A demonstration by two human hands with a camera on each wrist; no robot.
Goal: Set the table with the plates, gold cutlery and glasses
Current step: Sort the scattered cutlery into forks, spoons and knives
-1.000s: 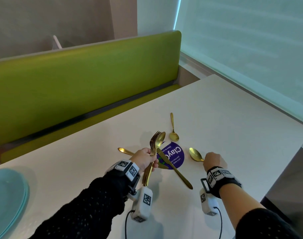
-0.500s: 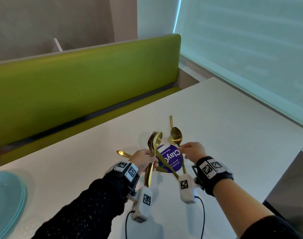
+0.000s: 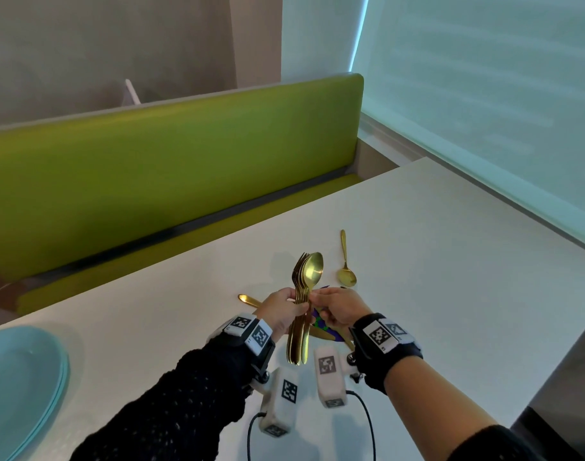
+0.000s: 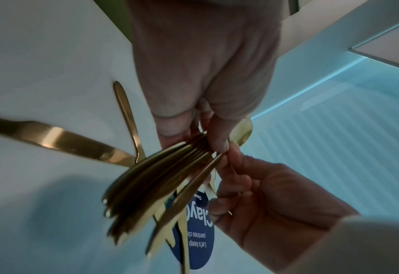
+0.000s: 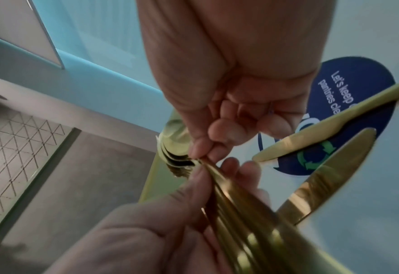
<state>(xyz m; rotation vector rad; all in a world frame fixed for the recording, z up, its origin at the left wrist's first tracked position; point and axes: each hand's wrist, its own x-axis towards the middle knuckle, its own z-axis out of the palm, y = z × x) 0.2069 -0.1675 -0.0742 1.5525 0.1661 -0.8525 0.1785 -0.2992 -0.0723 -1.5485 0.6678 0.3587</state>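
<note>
My left hand (image 3: 292, 302) grips a bundle of gold cutlery (image 3: 301, 327) upright above the white table (image 3: 451, 277), fork tines and spoon bowls pointing up. My right hand (image 3: 319, 302) pinches the neck of a gold spoon (image 3: 312, 269) and holds it against the front of that bundle. In the left wrist view the fanned handles (image 4: 160, 176) sit between the fingers of both hands. A second gold spoon (image 3: 346, 264) lies on the table just beyond the hands. Two gold knives (image 5: 311, 144) lie across a round blue sticker (image 5: 358, 83) under the hands.
Stacked pale blue plates (image 3: 18, 387) sit at the table's left edge. A gold handle tip (image 3: 248, 299) shows left of my left hand. A green bench (image 3: 151, 178) runs along the far side and a frosted window (image 3: 484, 94) along the right.
My right hand lifted the spoon that lay on the table to the right and carried it left to the bundle in my left hand.
</note>
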